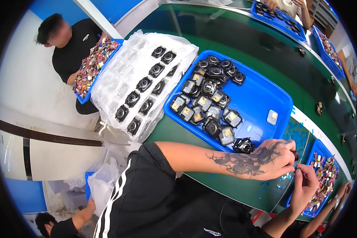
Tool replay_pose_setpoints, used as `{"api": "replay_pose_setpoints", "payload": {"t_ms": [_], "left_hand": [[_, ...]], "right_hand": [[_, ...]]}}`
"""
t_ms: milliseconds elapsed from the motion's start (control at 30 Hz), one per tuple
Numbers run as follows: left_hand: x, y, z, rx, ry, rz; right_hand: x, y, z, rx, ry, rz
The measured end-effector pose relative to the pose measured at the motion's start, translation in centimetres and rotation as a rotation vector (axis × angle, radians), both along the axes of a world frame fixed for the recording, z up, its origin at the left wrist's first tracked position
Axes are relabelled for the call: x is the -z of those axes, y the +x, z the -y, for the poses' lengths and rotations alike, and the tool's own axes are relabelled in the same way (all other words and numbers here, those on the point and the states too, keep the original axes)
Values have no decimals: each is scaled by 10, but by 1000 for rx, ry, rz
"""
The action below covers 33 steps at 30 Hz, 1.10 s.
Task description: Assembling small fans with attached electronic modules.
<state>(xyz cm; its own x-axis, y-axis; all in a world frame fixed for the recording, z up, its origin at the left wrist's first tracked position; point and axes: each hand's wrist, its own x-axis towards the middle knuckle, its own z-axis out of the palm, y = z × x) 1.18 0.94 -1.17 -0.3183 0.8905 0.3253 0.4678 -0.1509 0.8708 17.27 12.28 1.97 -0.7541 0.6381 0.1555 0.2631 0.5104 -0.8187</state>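
Note:
My left hand (275, 158), on a tattooed forearm, reaches across the green table (234, 186) and pinches a small black part (296, 155) just past the near corner of a big blue tray (261, 99). Just below it, almost touching, my right hand (305, 186) pinches a small metal piece (298, 168) at its fingertips. The big tray holds several black round modules (212, 127) and square parts with gold centres (204, 101); one round module (244, 146) lies right beside my left wrist.
White plastic trays (119, 79) with rows of black modules (143, 84) are stacked at left. A small blue bin of colourful bits (325, 174) sits by my right hand. Other people work at the upper left (73, 51), lower left and far right, with more blue bins (279, 20) on the far side.

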Motion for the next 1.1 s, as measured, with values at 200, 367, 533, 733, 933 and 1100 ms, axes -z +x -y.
{"api": "replay_pose_setpoints", "payload": {"t_ms": [200,367,533,733,933,1100], "left_hand": [[-5,6,1,16,-23,165],[-3,6,6,-7,-19,180],[-3,10,6,-56,-24,141],[-2,17,-8,4,47,199],[-2,-3,3,-50,-59,541],[-6,-3,-3,143,-178,779]], "right_hand": [[-1,6,1,30,-60,-48],[16,0,3,78,-155,-181],[14,-2,-3,32,-211,-183],[11,5,3,49,87,-171],[4,-6,11,-32,204,22],[5,-1,-1,4,122,-13]]}}
